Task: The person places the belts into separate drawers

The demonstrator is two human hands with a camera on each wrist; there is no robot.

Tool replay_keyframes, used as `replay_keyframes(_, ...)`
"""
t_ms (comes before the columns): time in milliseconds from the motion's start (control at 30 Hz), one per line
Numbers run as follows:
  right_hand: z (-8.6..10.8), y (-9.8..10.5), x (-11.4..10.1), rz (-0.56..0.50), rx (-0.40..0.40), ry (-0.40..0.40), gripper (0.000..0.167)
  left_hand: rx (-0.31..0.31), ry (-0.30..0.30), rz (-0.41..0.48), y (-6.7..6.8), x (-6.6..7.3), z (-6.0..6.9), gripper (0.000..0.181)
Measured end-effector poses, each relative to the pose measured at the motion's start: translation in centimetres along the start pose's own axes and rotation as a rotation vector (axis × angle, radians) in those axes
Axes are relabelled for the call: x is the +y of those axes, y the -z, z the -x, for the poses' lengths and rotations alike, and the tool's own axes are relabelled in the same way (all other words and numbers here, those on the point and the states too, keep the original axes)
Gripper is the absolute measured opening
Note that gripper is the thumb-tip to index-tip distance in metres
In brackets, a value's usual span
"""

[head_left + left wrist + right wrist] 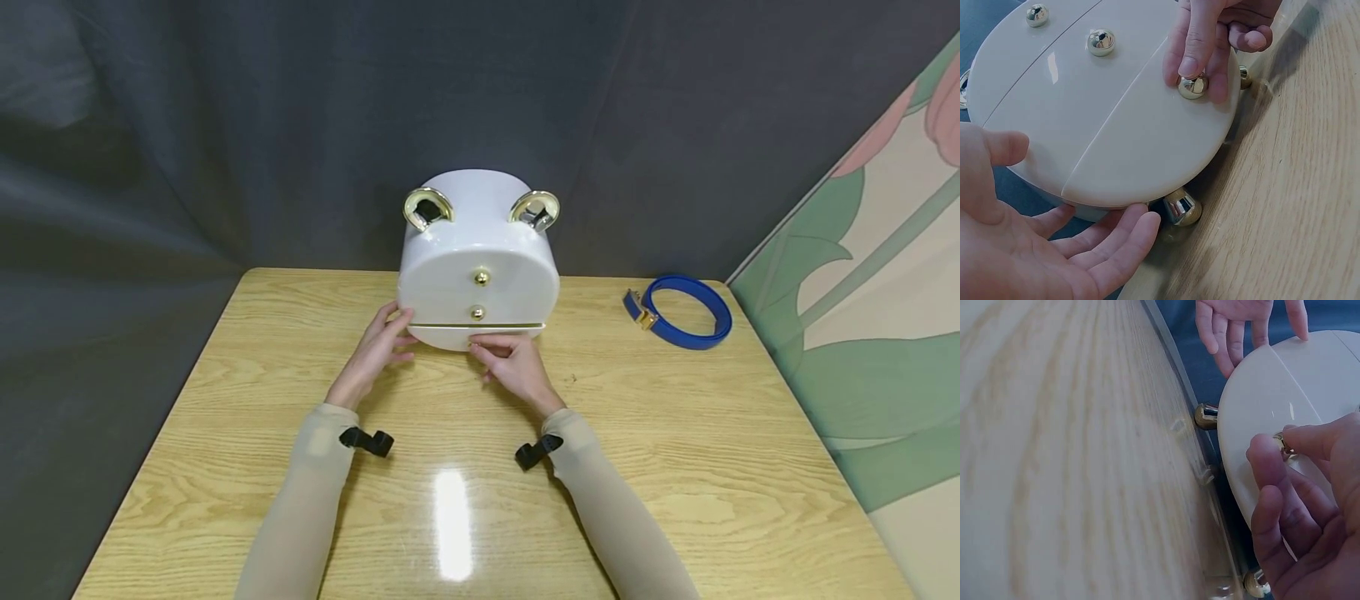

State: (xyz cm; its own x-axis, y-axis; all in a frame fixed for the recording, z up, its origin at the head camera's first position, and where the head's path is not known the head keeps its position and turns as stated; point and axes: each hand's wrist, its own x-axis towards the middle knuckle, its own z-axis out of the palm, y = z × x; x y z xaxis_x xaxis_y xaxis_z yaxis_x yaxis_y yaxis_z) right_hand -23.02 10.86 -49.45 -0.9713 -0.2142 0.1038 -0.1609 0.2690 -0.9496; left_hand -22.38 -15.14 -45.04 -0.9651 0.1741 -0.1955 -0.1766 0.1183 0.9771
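A glossy white drawer box [480,225] with a rounded front and two gold ear-shaped loops stands at the back of the table. Gold knobs run down its front, and a thin gap shows above the lowest drawer [1141,137]. My right hand [513,367] pinches the lowest gold knob [1192,87] between thumb and fingers. At the box's lower left side my left hand [375,346] rests with fingers extended, the fingertips touching its edge. Short gold feet [1182,207] show under the box in the left wrist view.
A coiled blue belt [693,340] with a gold buckle lies on the wooden table [225,467] to the right. Behind the table hangs a dark grey cloth [315,133]. A flower-patterned panel [862,275] borders the right side.
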Motion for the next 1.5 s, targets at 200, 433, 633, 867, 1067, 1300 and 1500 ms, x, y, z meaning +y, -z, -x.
replay_keyframes(200, 0.0, 0.1, 0.2, 0.015, -0.012, 0.045, 0.023, -0.003, 0.004, 0.01, -0.1, 0.0, 0.1, 0.076)
replay_keyframes(433, 0.2, 0.4, 0.5, 0.039, -0.061, 0.051, 0.027, 0.0, 0.009, 0.018, -0.1, 0.1, 0.1, 0.075)
replay_keyframes(633, 0.3, 0.3, 0.5, 0.025, -0.069, 0.03, 0.03, 0.0, 0.001, 0.012, -0.2, 0.1, 0.1, 0.074)
replay_keyframes(867, 0.3, -0.3, 0.3, -0.019, -0.028, 0.028, 0.028, -0.001, 0.007, 0.011, -0.2, 0.1, 0.2, 0.075)
replay_keyframes(1067, 0.2, -0.6, 0.2, -0.034, -0.009, 0.037, 0.026, -0.006, -0.003, 0.002, -0.2, 0.0, 0.3, 0.077)
replay_keyframes(1300, 0.2, -0.9, 0.0, -0.018, 0.0, 0.001, 0.025, -0.006, 0.002, 0.0, 0.3, 0.0, 0.4, 0.076)
replay_keyframes(1500, 0.5, -1.1, 0.2, -0.002, 0.029, 0.028, 0.023, -0.021, -0.007, 0.004, 0.4, -0.2, 0.2, 0.074)
